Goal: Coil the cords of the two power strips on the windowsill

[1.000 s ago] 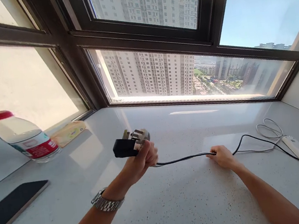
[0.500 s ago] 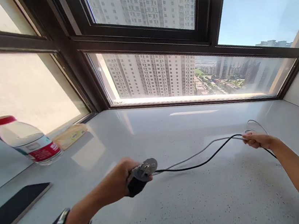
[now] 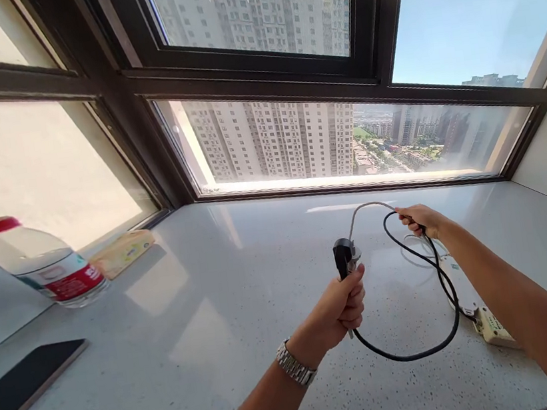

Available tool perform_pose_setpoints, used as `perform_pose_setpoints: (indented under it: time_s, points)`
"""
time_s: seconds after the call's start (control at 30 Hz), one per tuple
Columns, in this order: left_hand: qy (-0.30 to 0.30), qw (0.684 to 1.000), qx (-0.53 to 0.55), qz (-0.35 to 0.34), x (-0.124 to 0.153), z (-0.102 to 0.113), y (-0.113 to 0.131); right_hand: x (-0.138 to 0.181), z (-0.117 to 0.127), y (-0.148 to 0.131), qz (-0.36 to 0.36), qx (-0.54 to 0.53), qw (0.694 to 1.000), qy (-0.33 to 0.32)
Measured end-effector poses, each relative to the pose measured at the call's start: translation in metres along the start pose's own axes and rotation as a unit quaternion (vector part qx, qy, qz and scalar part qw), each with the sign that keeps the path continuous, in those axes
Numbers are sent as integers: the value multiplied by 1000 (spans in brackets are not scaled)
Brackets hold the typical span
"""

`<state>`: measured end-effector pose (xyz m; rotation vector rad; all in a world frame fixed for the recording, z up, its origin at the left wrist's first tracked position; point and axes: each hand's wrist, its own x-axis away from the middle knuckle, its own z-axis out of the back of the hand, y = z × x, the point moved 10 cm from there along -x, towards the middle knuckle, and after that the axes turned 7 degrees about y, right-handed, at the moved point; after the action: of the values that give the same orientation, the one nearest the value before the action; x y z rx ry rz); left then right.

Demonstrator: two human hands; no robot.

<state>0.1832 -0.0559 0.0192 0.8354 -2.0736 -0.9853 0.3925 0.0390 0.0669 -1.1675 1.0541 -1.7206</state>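
Observation:
My left hand (image 3: pixel 338 307), wearing a metal-banded watch (image 3: pixel 296 363), is closed around a black plug (image 3: pixel 343 256) and a grey plug (image 3: pixel 355 256), with both heads sticking up above the thumb. From this fist a black cable (image 3: pixel 414 356) droops in a wide loop to the right. A thinner grey cable (image 3: pixel 370 204) arches over to my right hand (image 3: pixel 421 220). That hand is pinched shut on both cables, above the sill. Below it lie a white power strip (image 3: pixel 457 280) and a cream power strip (image 3: pixel 495 329), the latter partly covered by my right forearm.
The speckled white sill (image 3: pixel 235 371) runs up to a dark-framed window (image 3: pixel 257 79). On the left stand a red-capped water bottle (image 3: pixel 49 261) and a yellowish soft packet (image 3: pixel 123 253). A dark flat device (image 3: pixel 23 389) lies at the left edge.
My left hand has moved right and turned the plugs upright. My right hand has shifted left and up, so the cables between my hands now hang in loops. The power strips show more.

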Motion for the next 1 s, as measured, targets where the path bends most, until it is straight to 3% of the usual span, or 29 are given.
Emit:
perform_pose_setpoints:
  time_s: [0.1, 0.2, 0.27, 0.33, 0.4, 0.43, 0.47, 0.53, 0.6, 0.67, 0.73, 0.83, 0.9, 1.0]
  points:
    - [-13, 996, 77, -32, 19, 17, 43, -7, 6, -3, 43, 98, 994, -4]
    - [54, 981, 133, -130, 48, 65, 101, -18, 27, 1, 75, 224, 971, 40]
    - [97, 965, 142, -197, 71, 96, 132, -22, 39, 4, 68, 354, 928, 91]
    - [107, 956, 132, -239, 89, 112, 147, -16, 37, -8, 81, 467, 866, 160]
    - [81, 959, 111, -247, 93, 107, 146, 7, 4, -34, 164, 494, 832, 194]
    - [62, 963, 103, -242, 91, 99, 140, 24, -27, -47, 230, 469, 834, 176]
    - [43, 966, 101, -233, 86, 89, 133, 45, -65, -56, 298, 424, 848, 112]
    - [27, 967, 120, -223, 77, 69, 121, 95, -152, -53, 371, 328, 863, -104]
    - [33, 959, 163, -229, 72, 57, 119, 142, -220, -29, 362, 256, 843, -304]
    - [47, 946, 203, -250, 77, 55, 128, 165, -254, 7, 273, 184, 835, -440]
    - [53, 936, 214, -273, 91, 61, 142, 166, -260, 40, 176, 111, 827, -523]
    - [31, 952, 150, -266, 113, 66, 149, 146, -238, 76, 66, 94, 801, -587]
    - [-1, 971, 75, -226, 119, 62, 136, 127, -216, 87, 15, 142, 798, -586]
    - [-35, 981, -6, -190, 127, 60, 114, 101, -186, 83, -8, 243, 802, -545]
